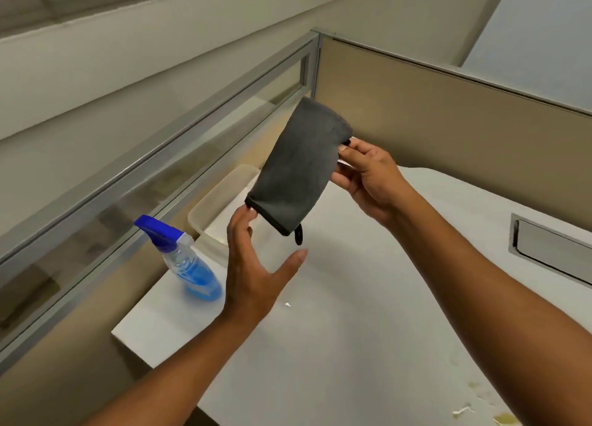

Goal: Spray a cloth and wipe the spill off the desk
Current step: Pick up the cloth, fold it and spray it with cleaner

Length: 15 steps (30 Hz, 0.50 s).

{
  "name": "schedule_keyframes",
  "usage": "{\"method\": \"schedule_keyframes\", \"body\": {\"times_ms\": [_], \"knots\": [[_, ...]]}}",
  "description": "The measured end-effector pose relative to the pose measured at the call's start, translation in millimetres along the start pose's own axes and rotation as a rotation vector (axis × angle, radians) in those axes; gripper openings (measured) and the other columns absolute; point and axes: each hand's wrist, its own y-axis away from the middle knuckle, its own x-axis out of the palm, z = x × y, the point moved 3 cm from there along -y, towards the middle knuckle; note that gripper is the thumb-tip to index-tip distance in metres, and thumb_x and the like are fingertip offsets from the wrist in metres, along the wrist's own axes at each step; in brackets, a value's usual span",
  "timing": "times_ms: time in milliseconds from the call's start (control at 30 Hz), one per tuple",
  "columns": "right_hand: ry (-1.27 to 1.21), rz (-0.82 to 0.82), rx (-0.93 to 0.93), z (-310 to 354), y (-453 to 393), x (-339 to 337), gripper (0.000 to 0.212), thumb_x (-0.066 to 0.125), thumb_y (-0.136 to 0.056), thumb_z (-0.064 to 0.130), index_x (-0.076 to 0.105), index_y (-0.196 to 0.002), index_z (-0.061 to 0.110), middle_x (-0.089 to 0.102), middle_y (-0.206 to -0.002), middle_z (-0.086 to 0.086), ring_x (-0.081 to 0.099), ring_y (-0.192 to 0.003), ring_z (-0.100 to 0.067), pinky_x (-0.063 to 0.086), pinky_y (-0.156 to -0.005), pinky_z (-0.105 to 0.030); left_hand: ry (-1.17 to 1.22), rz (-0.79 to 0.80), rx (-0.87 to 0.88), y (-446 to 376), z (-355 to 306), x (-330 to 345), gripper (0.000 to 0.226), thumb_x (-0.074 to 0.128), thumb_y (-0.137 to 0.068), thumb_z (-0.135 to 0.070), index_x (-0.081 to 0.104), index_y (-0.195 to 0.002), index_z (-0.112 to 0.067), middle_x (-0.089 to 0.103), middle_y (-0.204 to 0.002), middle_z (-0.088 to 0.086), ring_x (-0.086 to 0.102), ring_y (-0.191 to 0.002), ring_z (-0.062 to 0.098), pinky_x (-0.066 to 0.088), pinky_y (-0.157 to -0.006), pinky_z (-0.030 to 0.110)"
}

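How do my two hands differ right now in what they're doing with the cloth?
The right hand pinches the grey cloth at its upper edge between thumb and fingers; the left hand is spread open, fingertips just at the cloth's lower corner. The right hand sits higher and farther from the camera, the left lower and beside the spray bottle. Both are raised above the desk.

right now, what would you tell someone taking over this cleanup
Right hand: pinches the upper edge of the grey cloth, held up in the air above the desk.
Left hand: open, fingertips at the cloth's lower corner, no firm grip.
Spray bottle: stands untouched at the desk's left edge, beside a clear plastic container.
Spill: yellowish spots and smears at the near right of the desk, not wiped.
Done: cloth picked up.
Left: spray the cloth, wipe the spill.
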Motion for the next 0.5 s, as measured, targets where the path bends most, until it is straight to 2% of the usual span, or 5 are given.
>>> {"method": "schedule_keyframes", "body": {"times_ms": [133,200,333,400,500], "knots": [[-0.033,0.039,0.012,6,35,-32,0.032,0.051,-0.107,0.007,0.061,-0.135,-0.005,0.075,-0.118,-0.011,0.074,-0.102,-0.022,0.061,-0.086,-0.03,0.263,-0.073,-0.132,16,-23,0,0.086,0.073,-0.07,-0.066,0.042,-0.133,-0.017,0.05,-0.138,0.003,0.061,-0.119,0.018,0.055,-0.103,0.028],[-0.02,0.06,0.044,5,50,-45,0.032,0.051,-0.106,0.006,0.061,-0.134,-0.006,0.075,-0.113,-0.01,0.074,-0.098,-0.02,0.06,-0.084,-0.028,0.339,0.103,-0.242,16,-30,9,0.083,0.077,-0.069,-0.061,0.043,-0.136,-0.026,0.052,-0.145,-0.005,0.061,-0.122,0.011,0.054,-0.095,0.018],[-0.046,0.075,0.106,5,78,-64,0.025,0.049,-0.107,0.005,0.065,-0.125,-0.001,0.077,-0.097,-0.005,0.074,-0.085,-0.014,0.06,-0.073,-0.024,0.431,0.707,-0.307,31,-43,34,0.067,0.084,-0.084,-0.037,0.052,-0.143,-0.04,0.065,-0.141,-0.015,0.062,-0.133,0.015,0.058,-0.1,0.028],[-0.165,0.012,0.1,1,89,-73,0.021,0.052,-0.106,0.012,0.071,-0.111,0.005,0.076,-0.086,-0.003,0.072,-0.075,-0.012,0.059,-0.07,-0.025,0.492,0.78,-0.339,47,-55,42,0.058,0.083,-0.085,-0.023,0.06,-0.138,-0.03,0.073,-0.132,-0.006,0.068,-0.127,0.022,0.06,-0.099,0.033],[-0.495,0.011,0.206,-27,107,-74,0.052,0.057,-0.097,0.054,0.075,-0.116,0.01,0.074,-0.105,-0.01,0.071,-0.093,-0.024,0.05,-0.099,-0.039,0.617,0.791,-0.398,71,-67,54,0.05,0.077,-0.092,-0.012,0.061,-0.139,-0.012,0.074,-0.13,0.013,0.072,-0.12,0.034,0.058,-0.103,0.046]]}}
